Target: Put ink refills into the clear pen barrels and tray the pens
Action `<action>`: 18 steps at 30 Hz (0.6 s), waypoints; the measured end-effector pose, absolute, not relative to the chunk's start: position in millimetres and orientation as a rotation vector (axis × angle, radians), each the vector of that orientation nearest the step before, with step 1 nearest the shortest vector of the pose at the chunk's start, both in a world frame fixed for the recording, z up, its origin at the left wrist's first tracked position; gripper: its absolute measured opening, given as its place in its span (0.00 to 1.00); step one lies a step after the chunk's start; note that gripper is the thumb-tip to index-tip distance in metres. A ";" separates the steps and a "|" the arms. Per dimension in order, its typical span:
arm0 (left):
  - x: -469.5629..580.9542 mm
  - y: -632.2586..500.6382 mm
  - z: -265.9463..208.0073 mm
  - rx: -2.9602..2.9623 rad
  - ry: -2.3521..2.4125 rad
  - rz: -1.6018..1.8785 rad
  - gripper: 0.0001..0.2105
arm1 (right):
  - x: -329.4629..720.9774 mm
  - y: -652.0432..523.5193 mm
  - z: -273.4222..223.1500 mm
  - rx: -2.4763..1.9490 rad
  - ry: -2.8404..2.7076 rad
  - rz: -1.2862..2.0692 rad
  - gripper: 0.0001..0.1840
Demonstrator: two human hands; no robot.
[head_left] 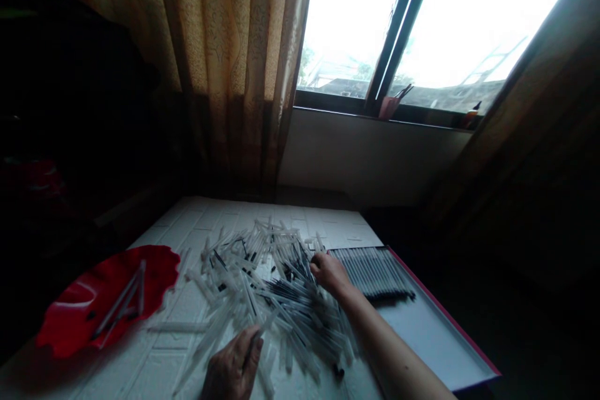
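Observation:
At the near edge of the pile, my left hand is closed, thumb against forefinger, on a clear pen barrel that points away from me. My right hand reaches over the right side of the pile with its fingers pressed together; what they hold, if anything, is hidden. Between and beyond my hands lies a loose heap of clear pen barrels, mixed with dark pen refills and small black caps. Just right of my right hand, a row of pens with black ends lies side by side.
The row rests in a shallow white tray with a red rim. A red scalloped dish at the left holds several pen parts. White brick-patterned sheeting covers the table. Behind are a curtain and a window with a pink cup on its sill.

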State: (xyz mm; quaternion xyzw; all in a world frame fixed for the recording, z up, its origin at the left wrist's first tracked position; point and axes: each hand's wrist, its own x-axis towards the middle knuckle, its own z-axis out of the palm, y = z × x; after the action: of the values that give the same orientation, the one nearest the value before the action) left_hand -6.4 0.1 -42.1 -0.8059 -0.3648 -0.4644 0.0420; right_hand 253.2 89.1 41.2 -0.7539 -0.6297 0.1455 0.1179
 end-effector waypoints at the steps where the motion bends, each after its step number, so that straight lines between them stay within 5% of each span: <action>1: -7.0 1.0 -45.4 -2.460 -1.114 -1.428 0.13 | 252.3 85.9 43.5 -2.161 -1.831 0.409 0.08; 7: -11.5 7.3 -65.8 -2.354 -1.108 -1.439 0.15 | 244.1 45.4 44.9 -1.881 -1.773 0.412 0.17; 18: -13.2 1.7 -39.5 -2.365 -1.112 -1.367 0.13 | 215.3 -61.8 27.1 -1.144 -1.305 0.891 0.16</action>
State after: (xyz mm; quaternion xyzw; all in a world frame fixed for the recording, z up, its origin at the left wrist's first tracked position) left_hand -13.2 1.7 -39.5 -0.7982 -0.3753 -0.4613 0.0958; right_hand 215.3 -61.8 27.1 -0.4854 -0.5538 0.3783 0.5609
